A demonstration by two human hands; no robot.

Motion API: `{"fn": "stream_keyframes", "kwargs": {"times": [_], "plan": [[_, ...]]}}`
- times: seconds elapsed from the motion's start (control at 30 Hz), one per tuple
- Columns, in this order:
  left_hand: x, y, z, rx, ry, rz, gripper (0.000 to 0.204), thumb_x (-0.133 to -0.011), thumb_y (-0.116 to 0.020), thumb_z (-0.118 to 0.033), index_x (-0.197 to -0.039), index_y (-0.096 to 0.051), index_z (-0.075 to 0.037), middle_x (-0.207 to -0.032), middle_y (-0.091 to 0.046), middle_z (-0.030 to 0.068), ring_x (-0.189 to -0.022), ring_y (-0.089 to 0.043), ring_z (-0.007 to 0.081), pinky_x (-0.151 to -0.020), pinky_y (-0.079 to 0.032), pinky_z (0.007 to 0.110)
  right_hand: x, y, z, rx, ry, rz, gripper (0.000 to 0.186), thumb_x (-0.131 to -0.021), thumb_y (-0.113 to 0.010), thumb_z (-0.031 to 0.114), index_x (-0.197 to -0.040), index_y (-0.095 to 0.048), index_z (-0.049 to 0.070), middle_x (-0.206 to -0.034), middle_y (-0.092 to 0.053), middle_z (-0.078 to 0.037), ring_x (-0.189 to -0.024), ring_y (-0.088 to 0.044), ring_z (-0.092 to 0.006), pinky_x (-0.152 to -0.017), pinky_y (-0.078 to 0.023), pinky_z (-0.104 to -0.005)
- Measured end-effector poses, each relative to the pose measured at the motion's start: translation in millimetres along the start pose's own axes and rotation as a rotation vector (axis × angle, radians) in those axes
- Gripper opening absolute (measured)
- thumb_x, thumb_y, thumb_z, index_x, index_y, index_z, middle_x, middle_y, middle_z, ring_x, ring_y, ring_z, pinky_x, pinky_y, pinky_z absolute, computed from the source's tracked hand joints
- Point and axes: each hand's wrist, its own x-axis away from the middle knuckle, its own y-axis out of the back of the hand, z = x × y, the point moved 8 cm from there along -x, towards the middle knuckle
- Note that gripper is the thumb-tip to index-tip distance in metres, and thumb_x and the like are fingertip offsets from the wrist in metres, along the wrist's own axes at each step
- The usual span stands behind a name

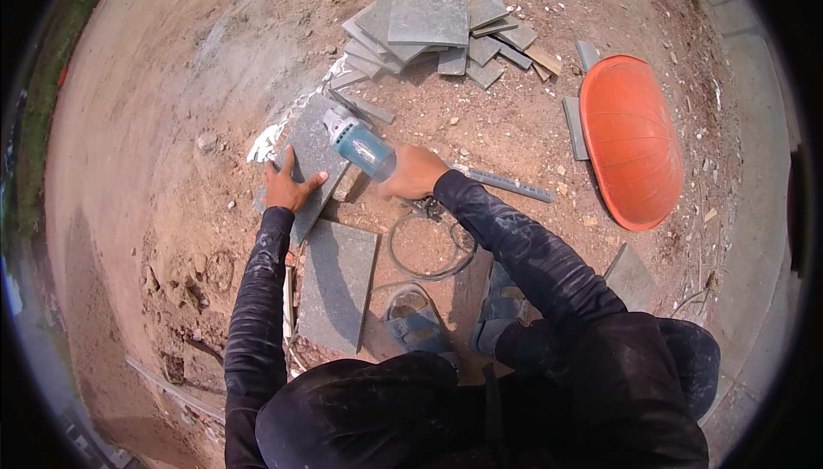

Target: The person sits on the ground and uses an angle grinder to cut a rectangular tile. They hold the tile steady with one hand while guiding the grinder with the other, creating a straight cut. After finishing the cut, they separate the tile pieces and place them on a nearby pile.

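My right hand (415,172) is wrapped around the rear body of a teal angle grinder (363,147). The grinder's silver head rests over or just above a grey stone slab (310,139); its disc is hard to make out. With fingers and thumb spread, my left hand (291,184) presses on the near part of that slab. A second grey slab (337,285) lies flat closer to me, left of my sandaled feet. White dust or scrap (276,136) lines the left edge of the worked slab.
A pile of grey tiles (429,16) lies at the far side. An orange basin (633,143) sits upside down at the right. A coiled cable (396,250) and a grey bar (511,185) lie near my right arm. Pavement (761,126) runs along the right.
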Motion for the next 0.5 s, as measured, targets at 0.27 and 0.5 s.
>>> {"fn": "stream_keyframes", "kwargs": {"times": [0.27,0.5], "plan": [[2.4,3.4,-0.6,0.011,0.015,0.0,0.11,-0.06,-0.074,-0.074,-0.149,-0.033,-0.023,-0.146,-0.021,0.0406,-0.136,-0.024,0.0539,-0.108,-0.031,0.055,6.3,3.6,5.8,0.039,0.008,-0.037,0.072,-0.057,-0.077,0.037,-0.108,-0.057,-0.011,-0.096,-0.066,-0.028,-0.088,-0.067,-0.0373,-0.079,-0.053,-0.0395],[3.6,5.5,-5.7,0.018,0.02,0.012,0.109,-0.061,-0.074,-0.073,-0.149,-0.034,-0.023,-0.147,-0.02,0.0398,-0.137,-0.024,0.0528,-0.108,-0.031,0.055,4.6,1.9,6.2,0.042,-0.015,0.017,0.075,-0.058,-0.077,0.037,-0.11,-0.055,-0.012,-0.099,-0.065,-0.03,-0.091,-0.066,-0.0384,-0.081,-0.052,-0.0397]]}}
